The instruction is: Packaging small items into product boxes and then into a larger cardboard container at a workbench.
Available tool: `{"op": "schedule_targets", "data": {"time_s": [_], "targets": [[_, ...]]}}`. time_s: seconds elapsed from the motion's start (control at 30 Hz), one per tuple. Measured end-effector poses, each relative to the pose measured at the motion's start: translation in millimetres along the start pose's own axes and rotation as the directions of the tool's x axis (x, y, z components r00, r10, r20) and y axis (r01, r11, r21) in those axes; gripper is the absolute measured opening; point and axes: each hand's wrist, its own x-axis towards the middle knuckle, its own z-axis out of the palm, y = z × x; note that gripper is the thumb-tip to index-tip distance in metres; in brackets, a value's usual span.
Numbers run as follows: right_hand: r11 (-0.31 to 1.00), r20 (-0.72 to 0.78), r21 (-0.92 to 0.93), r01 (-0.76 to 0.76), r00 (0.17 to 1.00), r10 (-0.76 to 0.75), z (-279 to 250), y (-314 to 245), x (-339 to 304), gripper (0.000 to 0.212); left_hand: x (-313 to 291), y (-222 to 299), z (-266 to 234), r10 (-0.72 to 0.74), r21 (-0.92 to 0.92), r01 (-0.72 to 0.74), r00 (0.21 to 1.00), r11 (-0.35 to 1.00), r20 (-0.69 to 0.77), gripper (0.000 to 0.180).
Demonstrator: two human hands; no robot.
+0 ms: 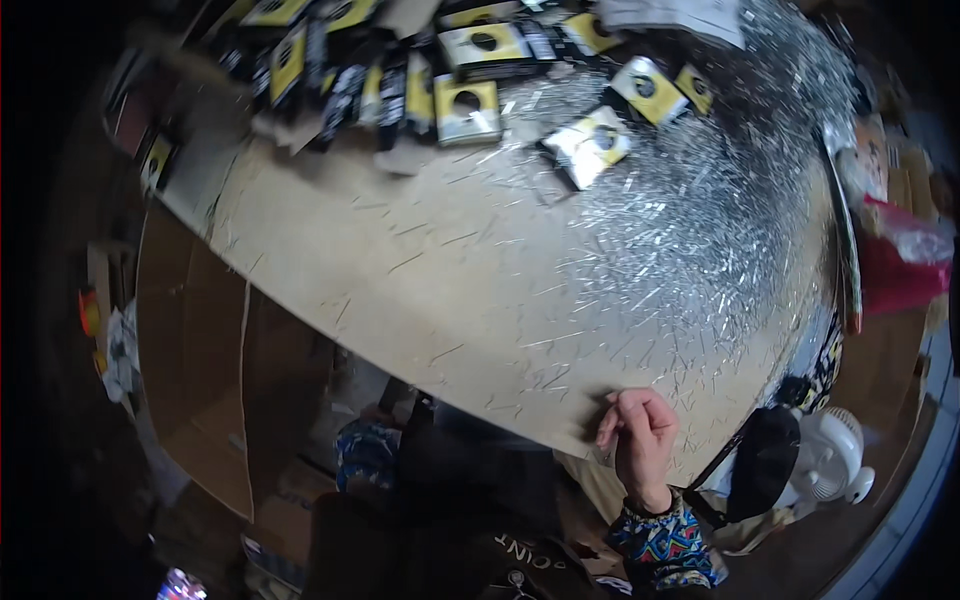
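Note:
My right hand (642, 432) is over the near edge of the table (390, 270), its fingers curled in and pressed together. Whatever they may hold is too small or hidden to make out. Down in shadow below the table edge, my left hand (377, 413) shows only dimly beside its patterned sleeve (366, 452), and its fingers cannot be read. A wide heap of thin silvery metal pins (690, 240) covers the table's right side, with loose ones strewn close to my right hand.
Small yellow, black and white boxes (467, 110) crowd the far side, and a few lie on the pins. A brown cardboard box (190, 370) stands below at left. At right are a white fan (832, 450) and a pink bag (900, 270).

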Motion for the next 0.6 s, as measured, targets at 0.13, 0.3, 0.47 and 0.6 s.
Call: {"op": "schedule_targets", "data": {"time_s": [0.13, 0.3, 0.47, 0.6], "targets": [[1.000, 0.031, 0.019, 0.004, 1.000, -0.005, -5, 17, -14, 0.020, 199, 88, -96, 0.071, 0.001, -0.072, 0.993, 0.997, 0.092, 0.035], [0.993, -0.034, 0.111, 0.047, 0.998, -0.044, -14, 29, -23, 0.020, 236, 112, -117, 0.140, -0.029, -0.138, 0.977, 0.990, 0.159, 0.036], [0.968, -0.058, 0.183, 0.171, 0.985, -0.163, -7, 51, -35, 0.018, 249, 67, -120, 0.202, -0.073, -0.193, 0.966, 0.979, 0.163, 0.036], [0.943, -0.215, 0.004, 0.333, 0.921, -0.325, -5, 49, -41, 0.016, 264, 56, -108, 0.279, -0.113, -0.262, 0.945, 0.958, 0.172, 0.037]]}}
